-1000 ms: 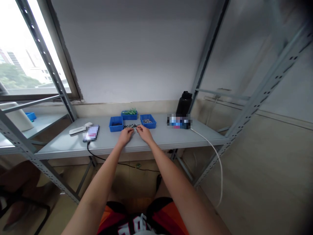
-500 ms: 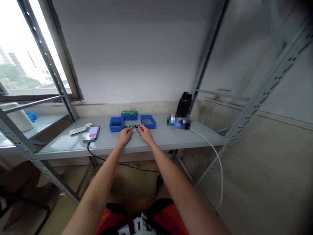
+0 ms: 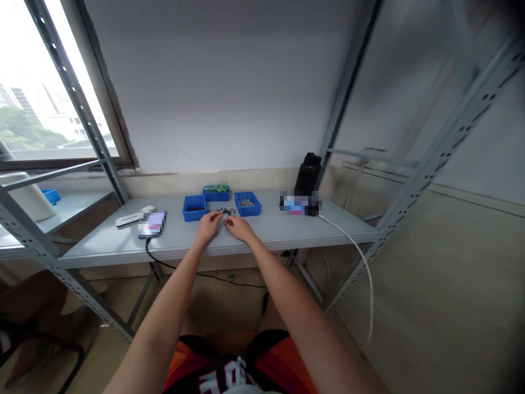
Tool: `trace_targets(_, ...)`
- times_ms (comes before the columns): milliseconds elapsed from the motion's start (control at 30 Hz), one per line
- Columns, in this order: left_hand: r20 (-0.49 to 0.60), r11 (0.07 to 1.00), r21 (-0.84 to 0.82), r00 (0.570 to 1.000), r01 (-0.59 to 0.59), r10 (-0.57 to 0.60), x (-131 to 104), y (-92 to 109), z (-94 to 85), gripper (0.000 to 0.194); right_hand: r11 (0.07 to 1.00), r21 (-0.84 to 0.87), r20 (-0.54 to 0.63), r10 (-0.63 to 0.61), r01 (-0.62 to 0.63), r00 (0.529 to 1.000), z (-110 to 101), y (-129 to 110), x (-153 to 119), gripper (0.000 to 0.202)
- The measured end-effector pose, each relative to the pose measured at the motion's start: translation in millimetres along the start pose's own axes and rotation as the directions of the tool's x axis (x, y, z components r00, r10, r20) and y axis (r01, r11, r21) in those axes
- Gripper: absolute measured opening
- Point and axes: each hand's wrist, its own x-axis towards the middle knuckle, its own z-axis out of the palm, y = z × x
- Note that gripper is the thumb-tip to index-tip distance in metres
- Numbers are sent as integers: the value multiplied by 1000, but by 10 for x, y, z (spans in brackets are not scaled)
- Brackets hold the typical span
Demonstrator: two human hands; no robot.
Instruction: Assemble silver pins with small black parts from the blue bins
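My left hand [image 3: 209, 225] and my right hand [image 3: 238, 227] are close together over the grey shelf, fingertips pinched and nearly meeting. What each pinch holds is too small to make out. Just beyond the fingers lies a pile of small dark and silvery pieces [image 3: 228, 211]. To the left stands a blue bin [image 3: 194, 218] with dark bits in it. On the right, another blue bin [image 3: 251, 210] holds small shiny metal-looking pieces [image 3: 246, 203]. Behind them, a third blue bin [image 3: 216, 197] contains green strip-like pieces [image 3: 217, 187].
A phone [image 3: 153, 224] with a black cable lies left, beside a white object [image 3: 128, 219]. Back right stands a black bottle [image 3: 308, 174], behind a blurred-out item [image 3: 299, 204] with a white cable [image 3: 365, 262]. Metal uprights [image 3: 356, 76] frame the shelf. Another person's leg [image 3: 33, 306] shows lower left.
My right hand has drawn back from the pile toward me and slightly left, closer to my left hand. The left hand has barely moved.
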Motion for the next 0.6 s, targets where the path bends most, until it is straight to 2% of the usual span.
trace_targets(133, -54, 999, 8, 997, 51, -51, 15, -13, -3, 20, 997, 72, -57, -7, 11, 998, 19, 33, 19, 16)
trace_targets(233, -67, 993, 56, 993, 100, -96, 24, -21, -2, 19, 977, 207, -139, 82, -52, 987, 28, 78, 50, 16)
trace_targets(367, 48, 988, 146, 997, 52, -60, 11, -17, 9, 14, 931, 339, -178, 201, -132, 963, 24, 117, 82, 17)
trace_targets(467, 135, 982, 190, 990, -2, -24, -2, -13, 14, 15, 921, 370, -190, 201, -120, 961, 13, 114, 81, 17)
trace_targets(600, 193, 978, 201, 981, -56, 16, -1, -29, 23, 17, 924, 368, -213, 188, -99, 959, -5, 91, 66, 16)
